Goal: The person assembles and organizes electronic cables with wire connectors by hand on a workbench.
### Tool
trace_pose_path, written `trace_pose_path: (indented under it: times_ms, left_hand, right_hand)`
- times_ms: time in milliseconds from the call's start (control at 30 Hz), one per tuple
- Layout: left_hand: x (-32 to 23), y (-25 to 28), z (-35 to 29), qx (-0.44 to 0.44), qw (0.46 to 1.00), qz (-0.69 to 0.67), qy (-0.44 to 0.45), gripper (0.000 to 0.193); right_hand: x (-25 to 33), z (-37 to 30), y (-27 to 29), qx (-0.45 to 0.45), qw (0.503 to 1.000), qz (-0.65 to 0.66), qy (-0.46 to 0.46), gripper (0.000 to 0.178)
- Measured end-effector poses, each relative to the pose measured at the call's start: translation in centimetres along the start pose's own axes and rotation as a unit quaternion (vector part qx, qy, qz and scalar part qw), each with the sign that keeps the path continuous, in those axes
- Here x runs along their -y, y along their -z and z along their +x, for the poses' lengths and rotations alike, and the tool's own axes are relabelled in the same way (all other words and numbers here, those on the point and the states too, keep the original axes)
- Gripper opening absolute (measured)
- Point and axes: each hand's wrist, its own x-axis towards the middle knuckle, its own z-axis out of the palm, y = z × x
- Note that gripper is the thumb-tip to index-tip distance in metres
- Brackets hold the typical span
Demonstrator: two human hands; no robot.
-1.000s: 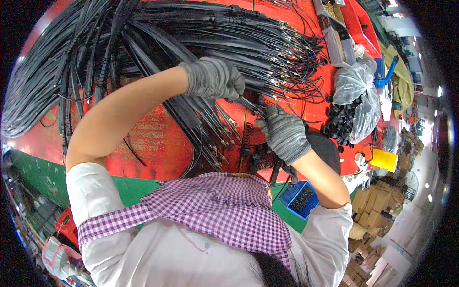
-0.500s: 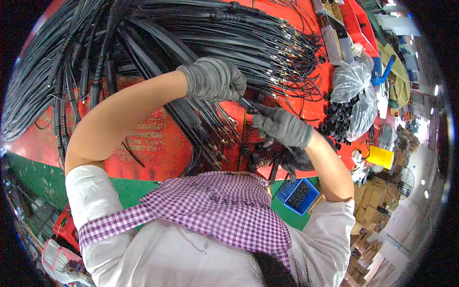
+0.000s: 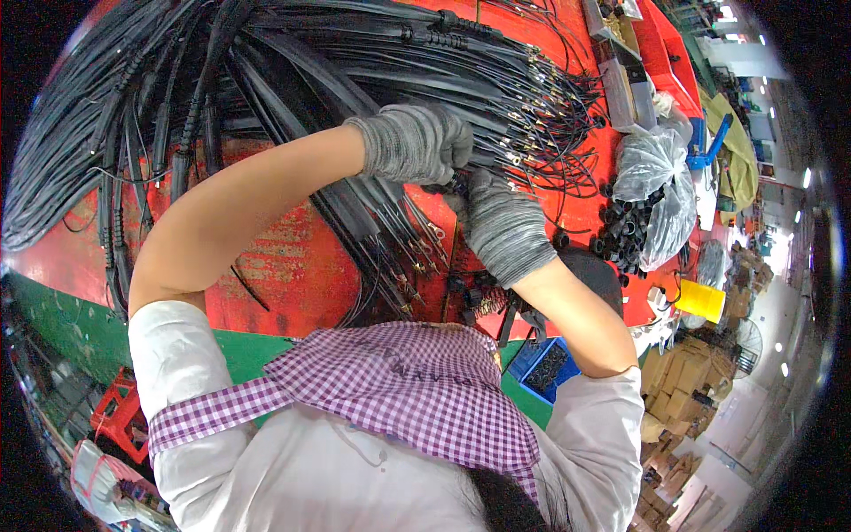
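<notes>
Grey knit gloves cover both hands, which meet over the red table. My left hand (image 3: 421, 146) is closed round a short black cable-like piece (image 3: 457, 186), most of it hidden by the fingers. Pressed up close on its right, my right hand (image 3: 505, 217) is closed at the other end of that piece. Beyond the hands a thick bundle of black cables (image 3: 381, 66) crosses the table, its thin ends tipped with small metal terminals (image 3: 523, 133). Another sheathed bunch (image 3: 355, 217) lies under my left forearm, terminals toward me.
Black caps (image 3: 620, 235) spill from a clear plastic bag (image 3: 660, 177) on the right. Behind it stand a red bin (image 3: 665, 53) and small parts boxes (image 3: 620, 84). A blue bin (image 3: 545, 368) of dark parts sits below the table edge. A yellow object (image 3: 702, 295) is farther right.
My right hand has moved left and up against my left hand, covering more of the black piece. My left hand has shifted slightly right.
</notes>
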Motion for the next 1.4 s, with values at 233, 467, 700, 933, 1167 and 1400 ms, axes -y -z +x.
trace_pose_path:
  times_ms: [233, 467, 700, 933, 1167, 1400]
  left_hand:
    - [2.0, 2.1, -2.3, 0.005, 0.984, 0.152, -0.089, 0.026]
    - [3.8, 0.6, -1.7, -0.068, 0.986, 0.123, -0.094, 0.023]
    - [3.4, 2.7, -5.0, -0.148, 0.916, 0.318, -0.193, 0.029]
    - [3.7, 1.1, -4.3, -0.045, 0.93, 0.359, -0.066, 0.027]
    - [3.2, 1.9, -5.0, -0.194, 0.946, 0.127, -0.228, 0.018]
    - [2.8, 1.4, -5.4, -0.246, 0.938, 0.13, -0.208, 0.017]
  right_hand:
    - [-0.1, 0.9, 0.1, 0.059, 0.998, 0.028, -0.024, 0.038]
    - [-1.0, 3.0, -2.2, -0.068, 0.976, 0.139, 0.151, 0.024]
    - [-0.7, 4.1, 4.0, 0.323, 0.716, 0.618, -0.031, 0.037]
    - [0.2, 4.9, -1.6, -0.026, 0.979, -0.023, 0.199, 0.039]
    - [-0.8, 3.8, 2.1, 0.284, 0.761, 0.582, 0.011, 0.044]
    - [0.2, 3.4, 3.5, 0.307, 0.671, 0.673, -0.049, 0.041]
